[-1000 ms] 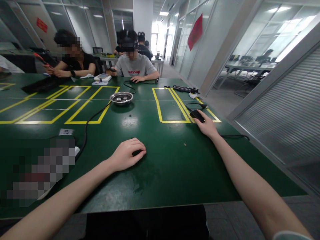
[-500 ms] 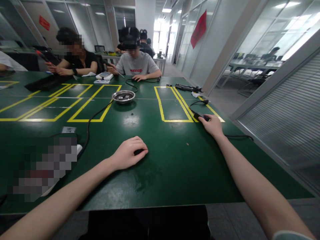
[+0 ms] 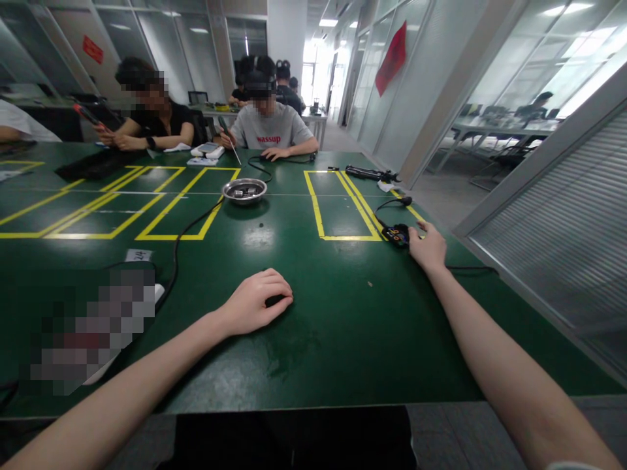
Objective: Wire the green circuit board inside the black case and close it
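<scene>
My left hand (image 3: 259, 300) rests on the green table (image 3: 337, 339) near the middle, its fingers curled and meeting the thumb around a dark gap; no object shows in it. At the right, my right hand (image 3: 429, 247) is at the right end of a small black device (image 3: 396, 235) with yellow and blue marks. Its thumb and index finger are apart and hold nothing that I can see. The device lies at the yellow tape, and a black cable with a plug (image 3: 405, 201) curves behind it.
A metal bowl (image 3: 244, 191) with small metal parts stands beyond my left hand. A blurred-out item (image 3: 93, 333) and a cable lie at the left. Further back is a folded black tripod-like thing (image 3: 369, 173). Two people sit across the table; one holds a thin tool (image 3: 230, 140).
My right hand has shifted right and opened off the black device, whose marked face now shows. My left hand keeps its pose. The person across has tilted the thin tool more upright.
</scene>
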Demonstrator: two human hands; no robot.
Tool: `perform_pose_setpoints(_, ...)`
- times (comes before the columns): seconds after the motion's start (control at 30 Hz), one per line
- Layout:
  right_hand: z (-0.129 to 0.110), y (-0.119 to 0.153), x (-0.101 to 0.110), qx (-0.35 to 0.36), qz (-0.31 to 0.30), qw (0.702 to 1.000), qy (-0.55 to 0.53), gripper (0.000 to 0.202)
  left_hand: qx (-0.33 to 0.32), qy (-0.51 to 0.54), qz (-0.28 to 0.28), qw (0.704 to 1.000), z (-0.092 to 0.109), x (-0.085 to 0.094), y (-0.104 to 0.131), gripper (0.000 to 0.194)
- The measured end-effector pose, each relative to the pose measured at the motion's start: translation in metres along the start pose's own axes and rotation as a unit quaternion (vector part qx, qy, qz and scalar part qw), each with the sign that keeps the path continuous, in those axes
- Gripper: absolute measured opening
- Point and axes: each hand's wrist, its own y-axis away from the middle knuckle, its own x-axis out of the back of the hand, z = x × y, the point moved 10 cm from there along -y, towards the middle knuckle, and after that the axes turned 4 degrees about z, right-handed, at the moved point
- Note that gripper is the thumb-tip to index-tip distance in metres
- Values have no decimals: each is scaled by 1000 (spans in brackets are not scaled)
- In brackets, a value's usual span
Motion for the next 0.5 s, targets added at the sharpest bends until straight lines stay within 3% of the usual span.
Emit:
perform_pose_setpoints(0.13,-13,5,4,41,10,999,-4,34,8,3,0,1000,-1,-1,1,18)
perform_pose_setpoints(0.33,-26,10,0,75,-29,996,32,47,18,0,-10,1000,-2,-4,3,19)
perform_pose_setpoints(0.5,-21,5,4,88,-11,996,34,50,25,-1,-21,999,-2,-5,3,17)
